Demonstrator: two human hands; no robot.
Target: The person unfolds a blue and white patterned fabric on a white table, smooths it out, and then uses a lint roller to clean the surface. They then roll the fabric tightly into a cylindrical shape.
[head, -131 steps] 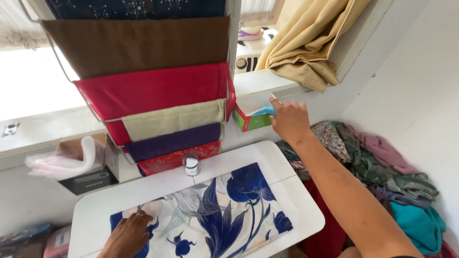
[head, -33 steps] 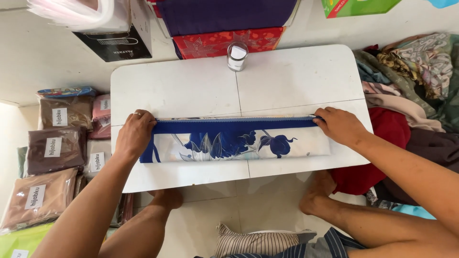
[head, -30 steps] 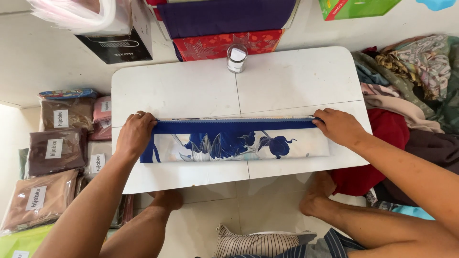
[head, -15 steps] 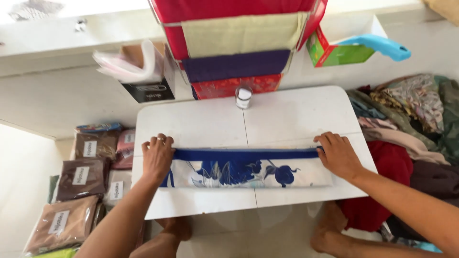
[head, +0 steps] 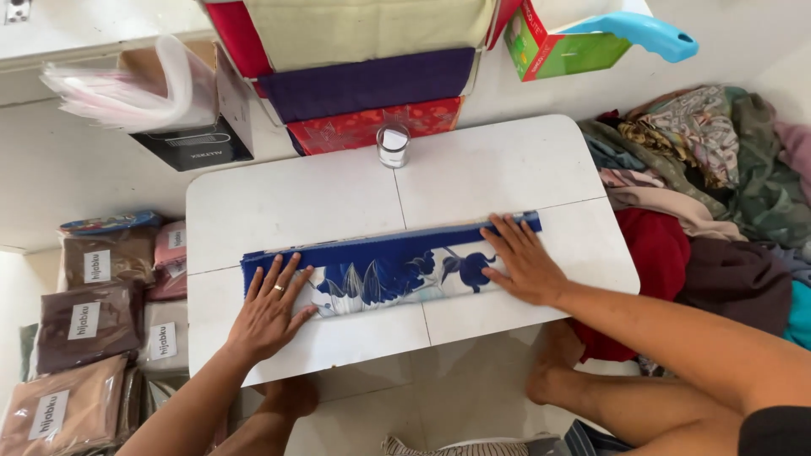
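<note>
The right end of the folded blue-and-white floral cloth strip (head: pixel 384 266) is covered by the right hand (head: pixel 524 263), and part of its left end is hidden under the left hand (head: pixel 269 308), so the fold edges there cannot be made out. The pile of mixed crumpled fabrics (head: pixel 710 186) is cut off at the right border, and the stack of hanging folded cloths in red, cream and purple (head: pixel 363 59) is cut off at the top.

The strip is laid lengthwise across the middle of the low white folding table (head: pixel 296 203), slightly slanted, with its dark blue border along the far edge. Both hands are pressed flat on it, fingers spread wide and nothing gripped: the left hand, on which a ring is worn, at the left end, the right hand at the right end. The patterned middle is left bare between them.

A small glass jar with a white lid (head: pixel 393 145) is set at the table's far edge, well apart from the cloth. A green cardboard box with a light blue plastic handle (head: pixel 591 38) is seen beyond the table, and packets of brown cloth in clear wrappers (head: pixel 84 338) are stacked on the floor to the left. A black box with clear plastic bags (head: pixel 160 110) is placed at the far left. Nothing is lying between the hands and the strip.
</note>
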